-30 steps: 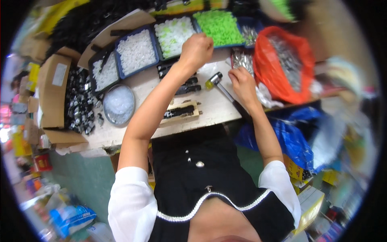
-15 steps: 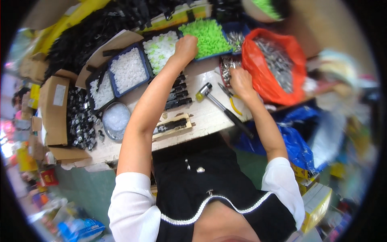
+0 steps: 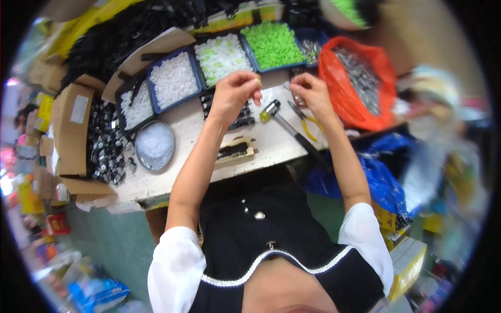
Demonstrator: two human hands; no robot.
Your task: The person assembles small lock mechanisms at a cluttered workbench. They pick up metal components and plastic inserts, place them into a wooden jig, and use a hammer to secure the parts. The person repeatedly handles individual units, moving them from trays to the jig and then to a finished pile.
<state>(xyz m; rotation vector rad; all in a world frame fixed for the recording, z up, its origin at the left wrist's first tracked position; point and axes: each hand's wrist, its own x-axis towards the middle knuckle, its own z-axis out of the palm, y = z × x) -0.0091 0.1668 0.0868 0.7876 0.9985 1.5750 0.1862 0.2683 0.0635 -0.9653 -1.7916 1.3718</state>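
Note:
My left hand [image 3: 236, 95] is raised over the bench, just in front of the tray of white and light-green plastic pieces [image 3: 223, 60]. Its thumb and fingers pinch a tiny pale greenish piece. Across from it, my right hand [image 3: 312, 94] is closed in a pinch near the small tray of metal parts [image 3: 299, 99], which it partly covers; what its fingertips hold is too small to make out. Between and below the hands lie a hammer [image 3: 287, 128] with a black grip and yellow-handled pliers [image 3: 306, 121]. Black parts [image 3: 243, 119] lie in a row below my left hand. Closer to me sits a wooden fixture [image 3: 249, 153] holding a black piece.
Trays of white pieces [image 3: 174, 81] and bright green pieces [image 3: 274, 46] line the back. A red bag [image 3: 383, 99] of metal parts stands right. At left are a round dish [image 3: 155, 146], loose black parts [image 3: 105, 151] and a cardboard box [image 3: 73, 130].
My left hand has come out of the white-and-green tray toward me. My right hand has lifted from the small metal-parts tray. Both are now pinched in front of the trays.

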